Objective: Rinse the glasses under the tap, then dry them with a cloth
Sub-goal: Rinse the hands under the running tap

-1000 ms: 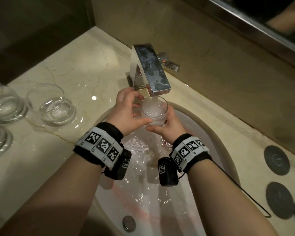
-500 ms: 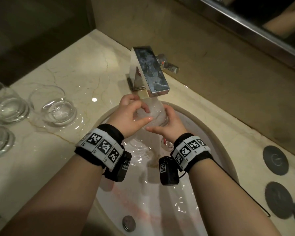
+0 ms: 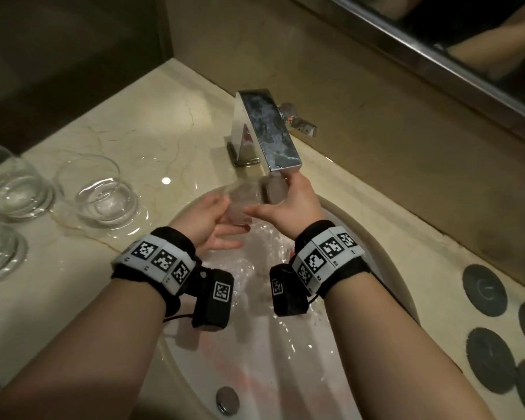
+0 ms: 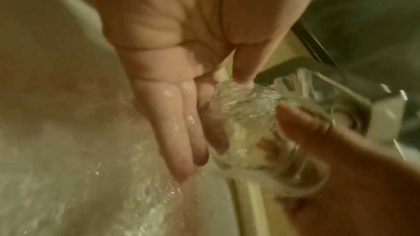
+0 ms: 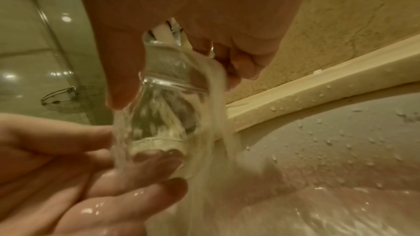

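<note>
The right hand has its grip clamped on the glass, thumb on one side and curled fingers on the other near the base, with the glass tipped on its side and its mouth turned toward the left hand. That left hand holds nothing: its fingers are straight and wet, lying against the rim end of the glass as if to steady or rub it. Water sheets over the glass and drops into the sink directly beneath the grip. Just above and beyond the grip sits the tap, its spout almost touching the right fingertips.

The likely trouble is slippage. The glass is wet, held by one hand at a tilt, and only braced by flat fingers on the other side; a loosened grip would drop it into the basin, where it could chip or break. Lifting it carelessly could also knock it against the metal spout so close overhead.

Well off to the left of the grip, on the marble surface, stand three more glasses, sitting in pooled water. That makes four glasses counted, one tap, one sink. Right of the grip lie several dark round coasters. No cloth is visible.
</note>
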Motion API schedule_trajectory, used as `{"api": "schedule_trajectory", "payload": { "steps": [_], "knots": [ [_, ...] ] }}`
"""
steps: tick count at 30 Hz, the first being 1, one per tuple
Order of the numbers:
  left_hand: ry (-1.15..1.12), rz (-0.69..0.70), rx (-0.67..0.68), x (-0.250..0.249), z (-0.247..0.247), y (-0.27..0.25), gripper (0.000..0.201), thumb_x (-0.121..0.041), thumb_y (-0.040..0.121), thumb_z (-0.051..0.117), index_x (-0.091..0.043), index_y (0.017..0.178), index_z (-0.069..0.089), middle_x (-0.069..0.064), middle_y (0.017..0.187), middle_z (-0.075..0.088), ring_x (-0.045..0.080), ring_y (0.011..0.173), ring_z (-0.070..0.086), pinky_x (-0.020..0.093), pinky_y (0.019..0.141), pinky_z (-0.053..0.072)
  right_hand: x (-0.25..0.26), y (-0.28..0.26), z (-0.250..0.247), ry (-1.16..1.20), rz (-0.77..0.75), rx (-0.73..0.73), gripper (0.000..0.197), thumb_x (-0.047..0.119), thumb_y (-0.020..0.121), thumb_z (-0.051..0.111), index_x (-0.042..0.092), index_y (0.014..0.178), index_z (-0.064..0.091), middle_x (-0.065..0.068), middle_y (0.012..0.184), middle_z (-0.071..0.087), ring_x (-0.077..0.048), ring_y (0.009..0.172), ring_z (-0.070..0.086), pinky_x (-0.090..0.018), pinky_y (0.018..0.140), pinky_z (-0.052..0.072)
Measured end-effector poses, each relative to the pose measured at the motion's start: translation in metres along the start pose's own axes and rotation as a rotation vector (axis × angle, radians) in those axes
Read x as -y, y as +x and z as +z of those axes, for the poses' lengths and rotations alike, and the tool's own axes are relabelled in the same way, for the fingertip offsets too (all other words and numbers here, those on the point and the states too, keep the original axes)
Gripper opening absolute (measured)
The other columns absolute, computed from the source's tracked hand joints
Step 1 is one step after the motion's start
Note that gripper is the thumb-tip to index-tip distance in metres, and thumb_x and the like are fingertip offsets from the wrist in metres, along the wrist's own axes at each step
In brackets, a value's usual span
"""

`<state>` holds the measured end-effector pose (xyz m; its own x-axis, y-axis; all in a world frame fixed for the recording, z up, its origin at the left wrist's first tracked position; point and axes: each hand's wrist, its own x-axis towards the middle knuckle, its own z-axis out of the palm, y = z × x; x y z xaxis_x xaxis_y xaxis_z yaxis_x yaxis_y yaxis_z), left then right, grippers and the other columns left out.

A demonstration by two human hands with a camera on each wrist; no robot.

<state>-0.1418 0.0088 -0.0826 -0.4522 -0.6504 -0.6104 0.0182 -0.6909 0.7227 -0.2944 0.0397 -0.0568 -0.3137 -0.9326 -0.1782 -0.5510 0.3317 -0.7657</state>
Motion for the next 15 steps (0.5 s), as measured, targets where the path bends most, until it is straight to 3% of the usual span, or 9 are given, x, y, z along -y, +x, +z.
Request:
{"api": "schedule_trajectory", "payload": {
  "steps": [3, 5, 8, 11, 13, 15],
  "knots": [
    [-0.232, -0.115, 0.068, 0.0, 0.001, -0.003, 0.033, -0.035, 0.1, 0.036, -0.008, 0.108, 0.054, 0.017, 0.086, 0.068, 0.036, 0.093, 0.066, 0.047, 0.073, 0.057, 0.003, 0.002, 0.001, -0.036, 0.016, 0.033, 0.077, 0.045, 0.049, 0.089, 0.018, 0.113, 0.058, 0.001, 0.106, 0.063, -0.014, 0.096, 0.061, -0.035, 0.088, 0.053],
    [-0.281, -0.121, 0.082, 0.001, 0.002, -0.002, 0.036, -0.034, 0.099, 0.04, -0.003, 0.103, 0.057, 0.02, 0.091, 0.064, 0.036, 0.087, 0.069, 0.044, 0.071, 0.059, 0.007, 0.001, -0.004, 0.012, 0.026, 0.057, 0.067, 0.037, 0.054, 0.09, 0.018, 0.109, 0.057, 0.006, 0.101, 0.063, -0.006, 0.09, 0.061, -0.027, 0.085, 0.052],
    [-0.358, -0.124, 0.058, 0.003, 0.003, -0.002, 0.034, -0.032, 0.098, 0.04, -0.003, 0.087, 0.053, 0.018, 0.088, 0.063, 0.035, 0.077, 0.071, 0.04, 0.065, 0.06, 0.009, -0.004, -0.018, 0.113, 0.07, 0.138, 0.074, 0.023, 0.065, 0.085, 0.02, 0.124, 0.04, 0.014, 0.1, 0.054, 0.002, 0.087, 0.055, -0.011, 0.074, 0.044],
    [-0.479, -0.133, 0.033, 0.003, 0.003, -0.003, 0.032, -0.031, 0.098, 0.04, -0.007, 0.077, 0.046, 0.017, 0.078, 0.066, 0.038, 0.071, 0.07, 0.042, 0.059, 0.059, 0.006, -0.007, -0.042, 0.203, 0.159, 0.195, 0.086, 0.01, 0.077, 0.075, 0.02, 0.145, 0.022, 0.002, 0.121, 0.051, -0.007, 0.091, 0.057, -0.017, 0.073, 0.049],
    [-0.512, -0.141, 0.029, 0.004, 0.004, -0.002, 0.033, -0.031, 0.099, 0.039, -0.007, 0.076, 0.046, 0.017, 0.071, 0.069, 0.038, 0.067, 0.07, 0.043, 0.056, 0.059, 0.009, -0.005, -0.06, 0.181, 0.174, 0.109, 0.084, 0.007, 0.085, 0.066, 0.019, 0.15, 0.015, 0.001, 0.142, 0.04, -0.012, 0.104, 0.057, -0.022, 0.082, 0.05],
    [-0.471, -0.14, 0.04, 0.005, 0.004, -0.001, 0.034, -0.031, 0.099, 0.039, -0.007, 0.076, 0.046, 0.02, 0.081, 0.069, 0.037, 0.069, 0.07, 0.042, 0.061, 0.059, 0.016, 0.004, -0.073, 0.163, 0.155, 0.01, 0.076, 0.001, 0.09, 0.057, 0.019, 0.151, 0.014, 0.002, 0.15, 0.034, -0.014, 0.118, 0.052, -0.02, 0.086, 0.048]
  ]
}}
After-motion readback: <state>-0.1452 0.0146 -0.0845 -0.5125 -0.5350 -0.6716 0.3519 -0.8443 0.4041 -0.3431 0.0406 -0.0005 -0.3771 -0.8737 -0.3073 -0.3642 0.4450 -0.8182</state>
